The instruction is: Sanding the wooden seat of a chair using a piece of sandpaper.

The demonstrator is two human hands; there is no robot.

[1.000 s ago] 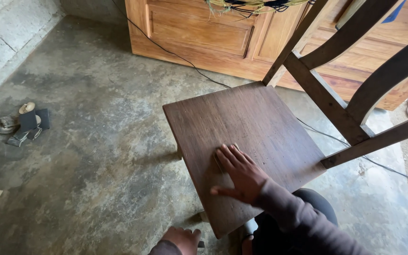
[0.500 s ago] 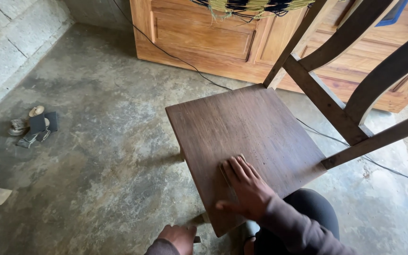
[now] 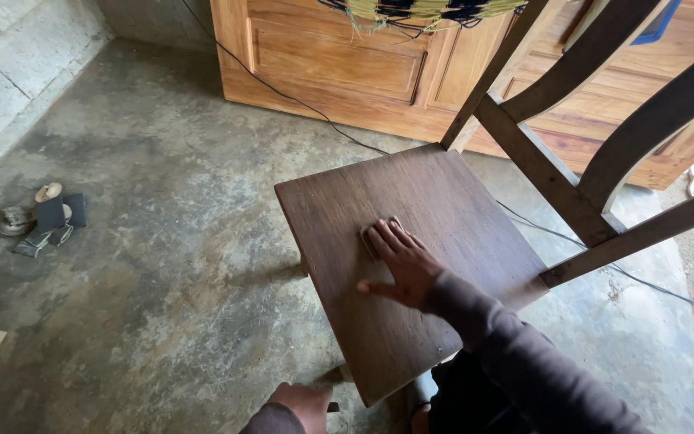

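Right hand (image 3: 402, 265) is flat on the chair seat (image 3: 411, 241), palm down, fingers stretched forward and held close together, thumb splayed out to the left. Under the fingertips sits a small greyish pad (image 3: 373, 235) — it looks like a piece of sandpaper, only its front edge peeking out past the fingers. So the hand is pressing, not gripping: nothing is pinched, the pad is pinned between fingers and wood. The dark sleeve (image 3: 524, 362) runs back toward the lower right.

Left hand (image 3: 305, 402) is low at the bottom edge, below the near corner of the seat, fingers curled in. It sits right by the seat's underside — whether it actually clasps a leg or the frame, can't tell, since the grip is hidden.

The seat itself is a dark brown wooden board, tilted across the middle of the view, with the pad near its centre. The chair's backrest slats (image 3: 604, 161) rise at the upper right.

Beyond that: rough concrete floor (image 3: 162, 265), a thin cable (image 3: 299, 104) trailing across it, a light wooden panelled door (image 3: 363, 64) leaning along the back, and off to the left a small heap of scraps and tape rolls (image 3: 42, 217).
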